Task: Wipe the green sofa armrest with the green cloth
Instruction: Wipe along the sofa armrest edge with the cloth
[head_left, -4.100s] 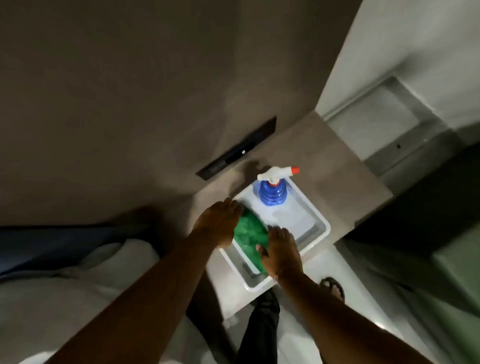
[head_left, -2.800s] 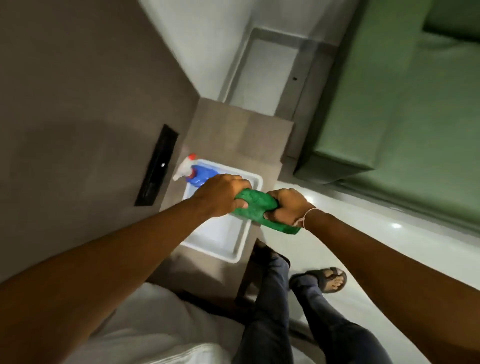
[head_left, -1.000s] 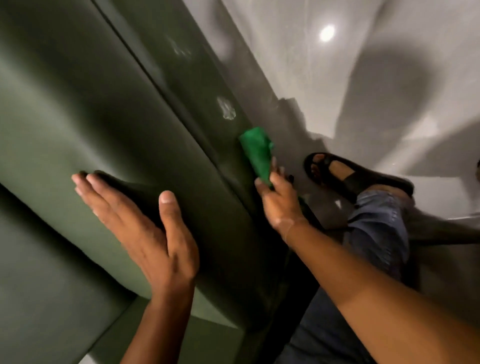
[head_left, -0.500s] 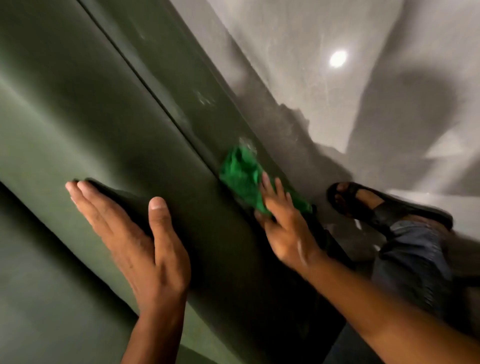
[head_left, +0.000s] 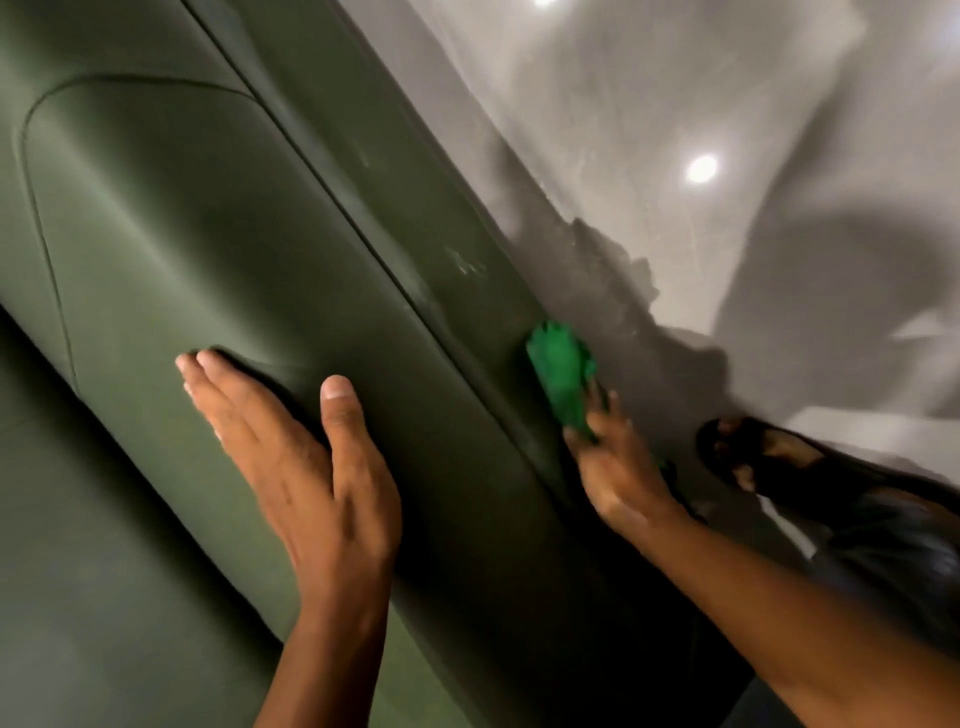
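Observation:
The dark green sofa armrest (head_left: 218, 218) runs diagonally from top left to bottom right. My left hand (head_left: 301, 467) lies flat and open on its padded top, fingers spread, holding nothing. My right hand (head_left: 618, 467) presses the bright green cloth (head_left: 561, 369) against the armrest's outer side panel (head_left: 415, 208), low near the floor. Part of the cloth is hidden under my fingers. Pale smudges show on the panel above the cloth.
The glossy grey floor (head_left: 675, 104) lies to the right, with ceiling-light reflections and shadows. My foot in a black sandal (head_left: 769, 462) stands close to the sofa's base, with my dark trouser leg (head_left: 893, 561) behind it. The green seat cushion (head_left: 78, 571) fills the lower left.
My right hand has slid the cloth along the side panel, first up and then back down toward the floor edge. My left hand stays flat on the armrest top.

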